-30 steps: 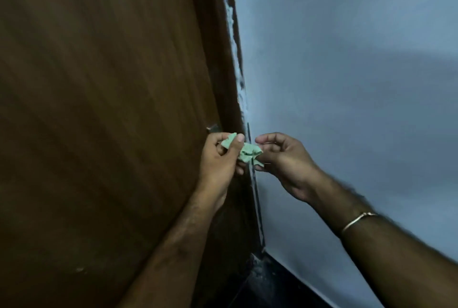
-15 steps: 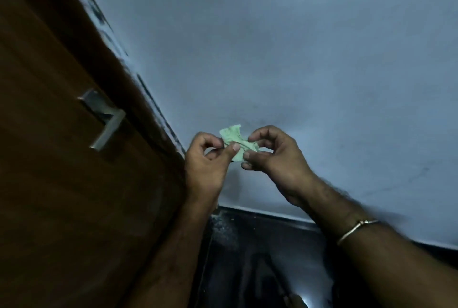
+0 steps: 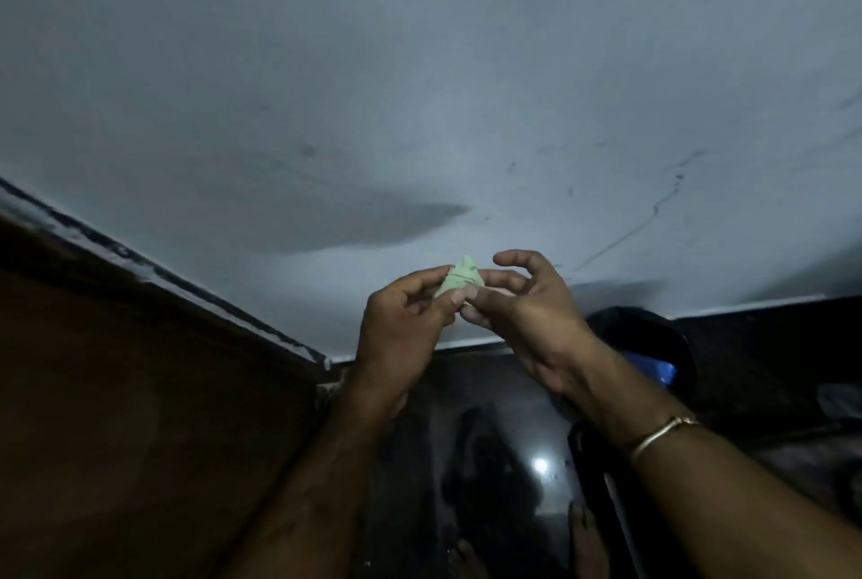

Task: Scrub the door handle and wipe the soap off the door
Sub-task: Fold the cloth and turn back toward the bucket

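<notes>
Now folding a small pale-green scrubbing pad (image 3: 459, 281) between both hands, before a grey wall (image 3: 420, 88).

Head view: left hand (image 3: 405, 322) pinching pad; right hand (image 3: 522, 303) pinching its near edge, upper fingers spread. Brown wooden door (image 3: 140, 415) at lower left, well apart; handle out of frame. Risk, as a judgement: light fingertip hold could drop pad onto dark glossy floor (image 3: 503, 462).

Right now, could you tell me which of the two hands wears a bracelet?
The right hand: a thin metal bracelet circles its wrist, while the left hand has a bare wrist.
</notes>
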### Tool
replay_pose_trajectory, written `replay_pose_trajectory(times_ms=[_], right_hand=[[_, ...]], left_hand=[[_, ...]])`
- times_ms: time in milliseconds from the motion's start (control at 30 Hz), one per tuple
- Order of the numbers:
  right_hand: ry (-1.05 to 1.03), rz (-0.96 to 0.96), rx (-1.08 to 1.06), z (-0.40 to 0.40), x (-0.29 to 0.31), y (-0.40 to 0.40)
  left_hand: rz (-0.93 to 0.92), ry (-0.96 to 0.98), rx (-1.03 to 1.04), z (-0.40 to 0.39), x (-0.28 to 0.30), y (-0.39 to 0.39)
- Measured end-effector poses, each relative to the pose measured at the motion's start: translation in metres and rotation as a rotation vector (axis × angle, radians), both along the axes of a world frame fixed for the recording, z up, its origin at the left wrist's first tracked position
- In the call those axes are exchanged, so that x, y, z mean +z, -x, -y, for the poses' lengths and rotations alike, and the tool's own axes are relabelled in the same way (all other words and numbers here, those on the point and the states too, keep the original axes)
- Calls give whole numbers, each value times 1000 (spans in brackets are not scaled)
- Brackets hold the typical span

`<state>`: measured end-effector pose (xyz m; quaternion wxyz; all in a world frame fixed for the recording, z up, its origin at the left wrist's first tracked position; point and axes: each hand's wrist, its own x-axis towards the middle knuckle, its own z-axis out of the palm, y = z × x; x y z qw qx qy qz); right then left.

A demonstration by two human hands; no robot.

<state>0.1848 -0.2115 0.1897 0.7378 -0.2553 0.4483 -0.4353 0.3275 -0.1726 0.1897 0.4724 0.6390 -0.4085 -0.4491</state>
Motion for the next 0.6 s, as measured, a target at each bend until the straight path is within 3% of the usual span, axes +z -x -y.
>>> replay_pose_trajectory(times_ms=[133,267,333,467,600], right_hand=[[-5,-205,-64,3,-54,42],[-86,19,-113,5,-103,82],[-25,-157,-163,5,-126,102],[156,-735,-228,2,-171,143],[215,-970,-224,-7,-214,183]], left_hand=[[-166,-55,-3,17,-51,46],[-300,-160,-47,33,-102,91],[-313,-239,-68,37,-130,117],[-345,-404,-87,48,-179,168],[-562,-543,-150,56,-216,211]])
